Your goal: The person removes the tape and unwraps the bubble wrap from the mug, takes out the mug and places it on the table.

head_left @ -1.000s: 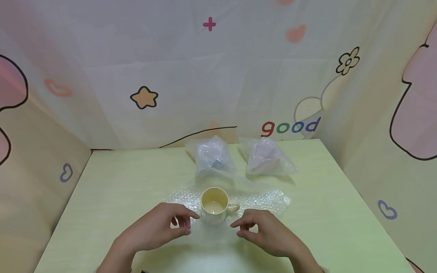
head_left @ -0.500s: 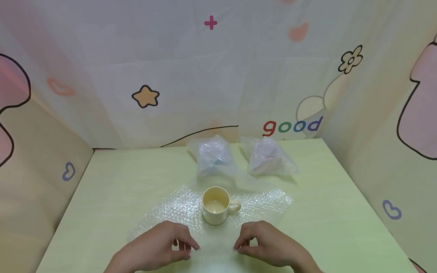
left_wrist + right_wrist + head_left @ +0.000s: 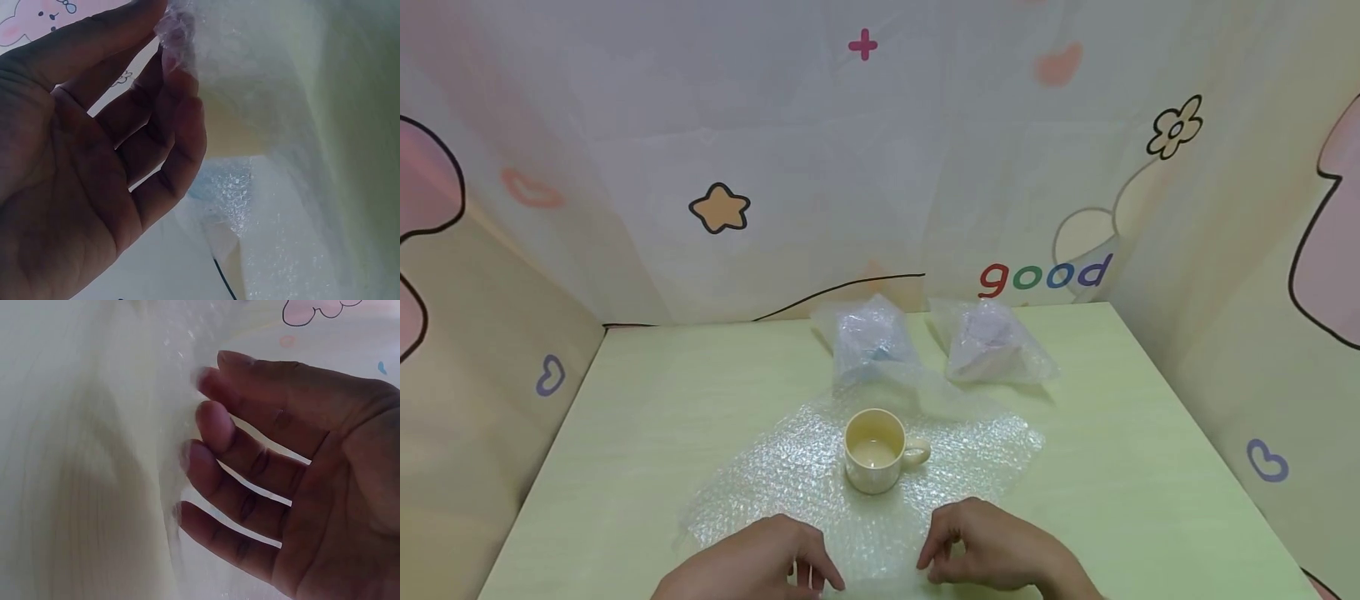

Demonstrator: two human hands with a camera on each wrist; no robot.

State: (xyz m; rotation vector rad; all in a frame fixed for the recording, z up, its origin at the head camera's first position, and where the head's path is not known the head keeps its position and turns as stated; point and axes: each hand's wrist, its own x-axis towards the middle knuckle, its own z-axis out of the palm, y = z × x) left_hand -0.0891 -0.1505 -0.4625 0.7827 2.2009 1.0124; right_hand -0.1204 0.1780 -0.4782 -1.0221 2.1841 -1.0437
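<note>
A pale yellow mug point(image 3: 874, 454) stands upright on a clear sheet of bubble wrap point(image 3: 797, 450), its handle toward the right. My left hand point(image 3: 767, 562) is at the sheet's near part, low in the head view. In the left wrist view, the thumb and forefinger of my left hand point(image 3: 94, 137) pinch a crumpled edge of the wrap. My right hand point(image 3: 988, 546) is bent over the near right part of the sheet. In the right wrist view, the fingers of my right hand point(image 3: 281, 469) are loosely bent, with several fingertips right at the wrap's edge and the thumb tip off it.
Two bubble-wrapped bundles, one on the left point(image 3: 872, 337) and one on the right point(image 3: 996, 342), sit at the back of the pale green table point(image 3: 685, 392). The sheet's far edge curls up against the left bundle. Printed curtains point(image 3: 820, 150) enclose the back and sides.
Both hands have moved down, away from the mug and toward the table's near edge. The near part of the bubble wrap has come down and spread flatter around the mug, which stays in place.
</note>
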